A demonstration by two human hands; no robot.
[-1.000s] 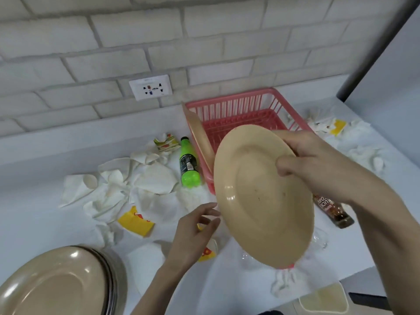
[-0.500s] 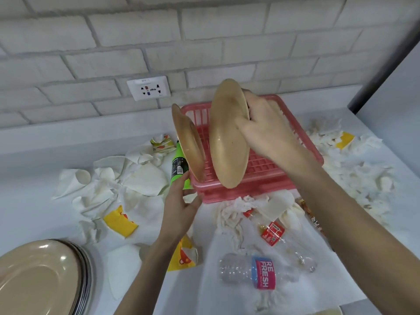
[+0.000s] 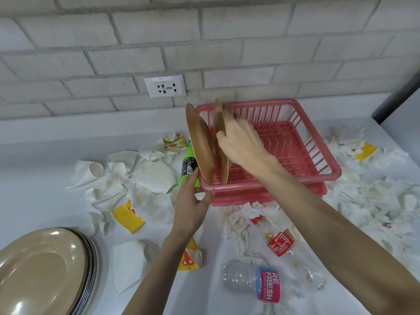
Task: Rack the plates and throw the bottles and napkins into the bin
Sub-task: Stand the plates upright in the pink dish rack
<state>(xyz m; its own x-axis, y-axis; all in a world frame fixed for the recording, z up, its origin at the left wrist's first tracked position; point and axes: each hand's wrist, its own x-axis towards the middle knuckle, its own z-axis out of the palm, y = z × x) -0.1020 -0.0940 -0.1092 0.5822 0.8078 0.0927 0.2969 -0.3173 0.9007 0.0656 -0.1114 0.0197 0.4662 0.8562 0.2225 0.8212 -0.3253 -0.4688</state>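
We look down on a white worktop [image 3: 34, 178] against a pale brick wall. The right hand [image 3: 241, 144] has its grip closed on a tan plate [image 3: 223, 169], with the fingers curled over the plate's right face and the thumb on the near side. This plate stands on edge, its lower rim down inside the left end of a red dish rack [image 3: 313, 142]. Just left of it a second tan plate [image 3: 201, 144] stands on edge in the rack, tilted to the left.

The left hand [image 3: 193, 201] lies at the rack's near left corner. Its fingers are fairly straight, its grip is loose and it is closed round nothing. Its fingertips reach the lower end of a green bottle [image 3: 188, 164] lying beside the rack.

At the bottom left we see a stack of tan plates [image 3: 41, 269]. Crumpled white napkins [image 3: 154, 176] and yellow wrappers [image 3: 127, 215] are strewn left of the rack, and more napkins lie on the right. In front of the rack lie a clear bottle labelled "RE FRESH" [image 3: 250, 280] and a clear bottle with a red label [image 3: 280, 243]. A wall socket [image 3: 165, 86] sits above the worktop.
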